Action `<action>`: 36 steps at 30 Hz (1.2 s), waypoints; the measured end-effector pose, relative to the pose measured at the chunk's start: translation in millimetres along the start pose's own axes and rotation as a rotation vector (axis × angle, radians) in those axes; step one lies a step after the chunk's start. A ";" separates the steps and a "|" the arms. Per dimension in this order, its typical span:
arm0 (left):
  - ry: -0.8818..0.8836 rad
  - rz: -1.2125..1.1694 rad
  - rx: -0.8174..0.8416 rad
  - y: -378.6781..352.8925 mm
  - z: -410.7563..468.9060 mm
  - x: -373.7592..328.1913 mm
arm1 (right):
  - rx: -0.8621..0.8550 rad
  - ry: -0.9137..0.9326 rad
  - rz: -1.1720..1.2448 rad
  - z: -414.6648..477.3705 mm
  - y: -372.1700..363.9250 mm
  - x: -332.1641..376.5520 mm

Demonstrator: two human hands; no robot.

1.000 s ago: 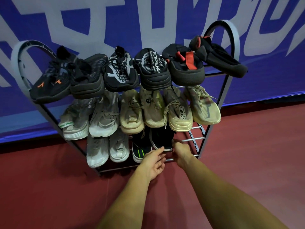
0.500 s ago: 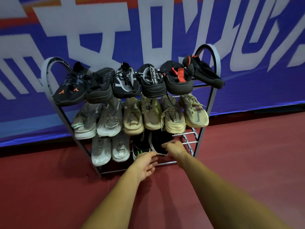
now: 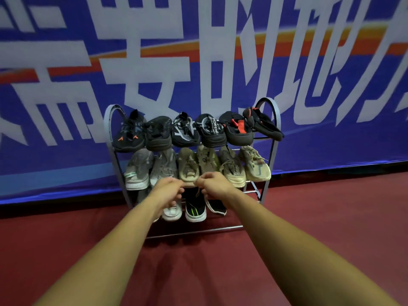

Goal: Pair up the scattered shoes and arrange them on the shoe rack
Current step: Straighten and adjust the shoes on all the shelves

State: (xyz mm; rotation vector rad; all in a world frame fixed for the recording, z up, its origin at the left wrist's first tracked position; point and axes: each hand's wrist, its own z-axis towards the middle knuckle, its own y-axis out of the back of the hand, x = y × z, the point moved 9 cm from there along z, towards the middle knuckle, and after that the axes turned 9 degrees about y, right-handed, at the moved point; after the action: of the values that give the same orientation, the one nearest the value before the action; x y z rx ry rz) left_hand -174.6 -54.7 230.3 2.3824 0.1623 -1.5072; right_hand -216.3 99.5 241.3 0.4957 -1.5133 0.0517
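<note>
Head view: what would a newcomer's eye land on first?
The shoe rack, packed with shoes, stands on a red floor against a blue banner with huge white characters: black shoes on top, beige and grey below. The left hand and right hand hang close together before its middle tier, fingers curled.

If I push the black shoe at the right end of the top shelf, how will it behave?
Probably soft and light: the black shoe looks thin and sock-like. It may slide off, since one end overhangs the shoe rack.

The shoe rack's bottom tier seems bare right of the black shoe; upper tiers are packed.
</note>
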 end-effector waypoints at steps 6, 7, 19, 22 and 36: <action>-0.200 0.027 -0.133 53.4 -27.4 -44.5 | -0.019 0.129 -0.169 -8.9 -1.9 63.3; -0.206 -0.018 -0.154 58.3 -30.0 -48.3 | -0.028 0.159 -0.181 -8.9 -0.5 72.1; -0.123 -0.304 -0.192 63.4 -18.0 -46.9 | -0.083 0.193 0.023 36.2 -13.4 79.4; -0.102 -0.284 -0.190 79.8 -7.2 -41.7 | -0.030 0.126 0.173 52.7 -51.4 78.1; -0.079 -0.340 -0.133 95.3 26.6 -40.1 | -0.146 -0.225 0.839 81.1 -98.2 71.7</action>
State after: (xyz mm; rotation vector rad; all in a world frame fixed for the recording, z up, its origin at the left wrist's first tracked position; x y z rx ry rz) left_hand -190.1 -150.3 275.2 2.2678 0.6570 -1.6724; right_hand -254.2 -36.0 280.9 -0.2858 -1.8406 0.5476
